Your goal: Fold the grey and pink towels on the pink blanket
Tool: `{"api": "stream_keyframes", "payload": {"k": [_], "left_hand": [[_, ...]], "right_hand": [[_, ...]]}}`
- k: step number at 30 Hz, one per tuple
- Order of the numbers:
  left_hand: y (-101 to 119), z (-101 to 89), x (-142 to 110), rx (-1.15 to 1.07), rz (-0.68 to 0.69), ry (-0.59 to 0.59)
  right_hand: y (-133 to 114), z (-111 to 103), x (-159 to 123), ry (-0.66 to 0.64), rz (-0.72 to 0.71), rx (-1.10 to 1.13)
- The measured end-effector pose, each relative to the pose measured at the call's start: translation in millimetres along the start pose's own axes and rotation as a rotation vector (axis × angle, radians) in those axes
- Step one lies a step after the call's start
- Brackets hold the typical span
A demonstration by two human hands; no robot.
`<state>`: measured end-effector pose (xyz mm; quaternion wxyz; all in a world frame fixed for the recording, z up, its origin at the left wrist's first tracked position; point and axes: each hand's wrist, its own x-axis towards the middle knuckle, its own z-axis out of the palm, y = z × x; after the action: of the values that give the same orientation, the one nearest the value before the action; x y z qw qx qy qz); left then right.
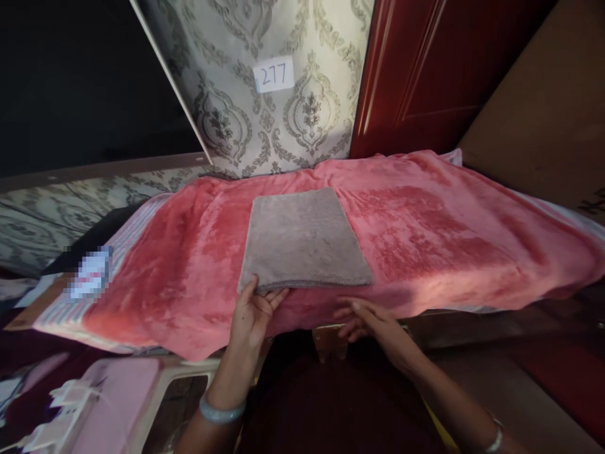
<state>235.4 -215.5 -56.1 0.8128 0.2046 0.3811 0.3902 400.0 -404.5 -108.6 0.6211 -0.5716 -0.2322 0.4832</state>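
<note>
A grey plush cloth (pixel 305 236) lies flat and roughly square on the pink blanket (pixel 397 233), and its near edge shows more than one layer. My left hand (pixel 255 309) is at the near left corner of the cloth. The thumb rests on top of it, and the fingers reach beneath its front edge, pinching it. My right hand (pixel 366 321) hovers in front of the near right corner, apart from the cloth. Its fingers are loosely spread with nothing between them.
Behind the blanket-covered table rises a patterned wall with a paper label (pixel 274 74) reading 277. A large dark screen (pixel 89 82) stands at left, a red door panel (pixel 425 63) and brown board (pixel 543 107) at right. A white power strip (pixel 61 416) sits at lower left.
</note>
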Motion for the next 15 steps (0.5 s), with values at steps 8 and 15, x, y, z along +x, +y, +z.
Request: {"api": "stream_keyframes", "payload": {"k": [8,15], "left_hand": [[6,-4.3,3,-0.009,-0.048,-0.006],[29,-26.4,13,0.012,-0.042,-0.062]], "right_hand": [[10,23,21,0.006,-0.144,0.482],[-2,23,30,0.045,-0.215,0.563]]}}
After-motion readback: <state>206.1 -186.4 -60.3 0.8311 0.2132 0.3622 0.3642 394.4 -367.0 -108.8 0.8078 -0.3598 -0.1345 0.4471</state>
